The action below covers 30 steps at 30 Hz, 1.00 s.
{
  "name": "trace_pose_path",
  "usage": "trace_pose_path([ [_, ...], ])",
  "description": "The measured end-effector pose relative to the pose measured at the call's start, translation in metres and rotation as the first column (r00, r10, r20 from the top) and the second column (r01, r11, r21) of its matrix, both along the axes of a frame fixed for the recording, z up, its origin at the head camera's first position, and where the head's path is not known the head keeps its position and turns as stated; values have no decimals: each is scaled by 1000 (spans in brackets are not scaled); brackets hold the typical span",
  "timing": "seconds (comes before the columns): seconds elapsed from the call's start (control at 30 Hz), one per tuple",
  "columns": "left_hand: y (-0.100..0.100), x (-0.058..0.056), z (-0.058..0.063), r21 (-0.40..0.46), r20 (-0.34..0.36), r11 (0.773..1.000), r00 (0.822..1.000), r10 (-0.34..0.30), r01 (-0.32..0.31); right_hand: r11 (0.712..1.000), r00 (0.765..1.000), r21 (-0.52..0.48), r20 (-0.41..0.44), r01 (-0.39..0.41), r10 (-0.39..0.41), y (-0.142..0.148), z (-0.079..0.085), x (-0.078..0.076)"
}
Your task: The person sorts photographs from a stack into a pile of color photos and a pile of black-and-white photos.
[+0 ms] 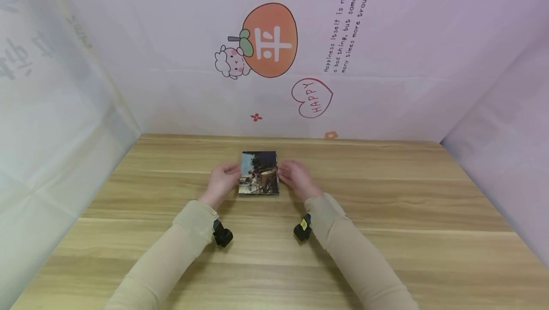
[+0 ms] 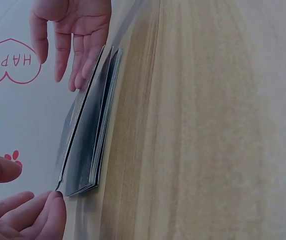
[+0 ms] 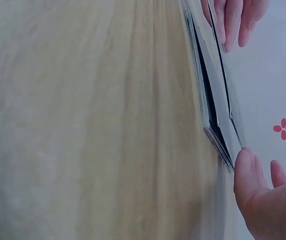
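A small stack of picture cards point(image 1: 259, 173) lies on the wooden table, a dark painting-like scene on its top card. Seen edge-on in the left wrist view, the stack point(image 2: 90, 135) has its uppermost cards spread slightly apart from those beneath. My left hand point(image 1: 224, 180) is at the left edge, its fingertips point(image 2: 57, 200) right at a corner of the upper cards and the thumb held away. On the opposite side, my right hand point(image 1: 298, 176) has extended fingers along the right edge. In the right wrist view, a fingertip point(image 3: 244, 157) meets the end of the upper cards.
The wooden tabletop point(image 1: 386, 233) reaches back to a white printed sheet point(image 1: 180, 71) hanging behind, with more sheeting at both sides. A black wrist camera point(image 1: 222, 234) is strapped to the left sleeve, another camera point(image 1: 302, 230) to the right.
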<state>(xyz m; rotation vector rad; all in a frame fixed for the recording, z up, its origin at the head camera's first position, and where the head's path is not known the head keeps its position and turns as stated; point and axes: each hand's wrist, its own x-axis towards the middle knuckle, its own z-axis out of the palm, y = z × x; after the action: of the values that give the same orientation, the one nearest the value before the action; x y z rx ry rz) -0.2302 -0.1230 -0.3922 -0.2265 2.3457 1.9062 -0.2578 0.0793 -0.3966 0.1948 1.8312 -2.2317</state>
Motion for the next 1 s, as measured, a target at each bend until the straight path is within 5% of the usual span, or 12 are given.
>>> trace_pose_path([
  [0.4,-3,-3,-9,-69,-19,998,1000,14,-16,999,999,7,-6,-43,43,1,-8,-1],
  [0.63,-3,-4,-12,-67,-35,997,999,34,-36,1000,1000,-8,14,1,-1,-4,-8,-2],
  [1.0,6,0,-12,-73,-38,996,998,49,-52,973,999,227,6,-41,40,3,-7,0],
])
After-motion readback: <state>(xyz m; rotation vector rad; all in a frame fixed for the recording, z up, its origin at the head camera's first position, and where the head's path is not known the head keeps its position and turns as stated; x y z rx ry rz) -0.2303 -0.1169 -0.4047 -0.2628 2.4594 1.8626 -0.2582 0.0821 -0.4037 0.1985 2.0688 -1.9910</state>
